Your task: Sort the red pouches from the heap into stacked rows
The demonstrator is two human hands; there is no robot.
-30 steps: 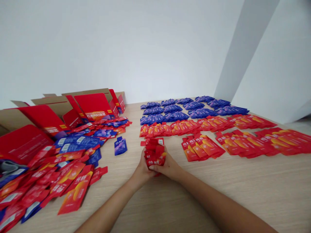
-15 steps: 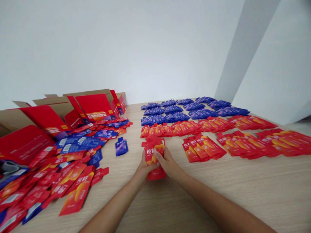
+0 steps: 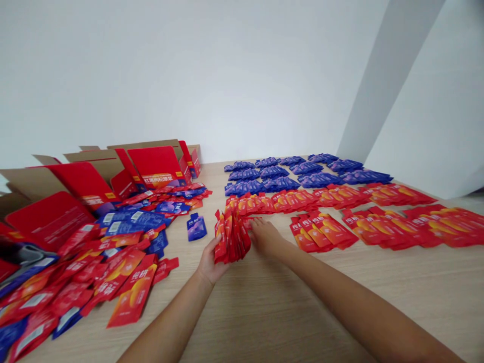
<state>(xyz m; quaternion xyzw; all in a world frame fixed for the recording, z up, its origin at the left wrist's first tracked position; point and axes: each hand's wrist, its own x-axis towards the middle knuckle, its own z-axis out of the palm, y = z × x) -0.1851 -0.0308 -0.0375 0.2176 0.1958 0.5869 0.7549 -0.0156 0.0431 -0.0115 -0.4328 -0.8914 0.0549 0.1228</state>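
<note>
My left hand is closed around the lower left side of a fanned bunch of red pouches, tilted up off the table. Just to the right, my right hand is low at the table, fingers bent down onto a red pouch lying behind the bunch. The fingertips and most of that pouch are hidden. A single blue pouch lies flat to the left of the bunch. Right of my right hand is an overlapping group of red pouches.
A loose heap of red and blue pouches covers the left side. Open red cartons stand behind it. Rows of blue pouch groups lie at the back, with red rows in front. A white wall rises behind the table.
Both hands were together on the bunch. Now the right hand has left it and moved to the pouch behind. The left hand has turned the bunch, so its edges show. The view has shifted slightly.
</note>
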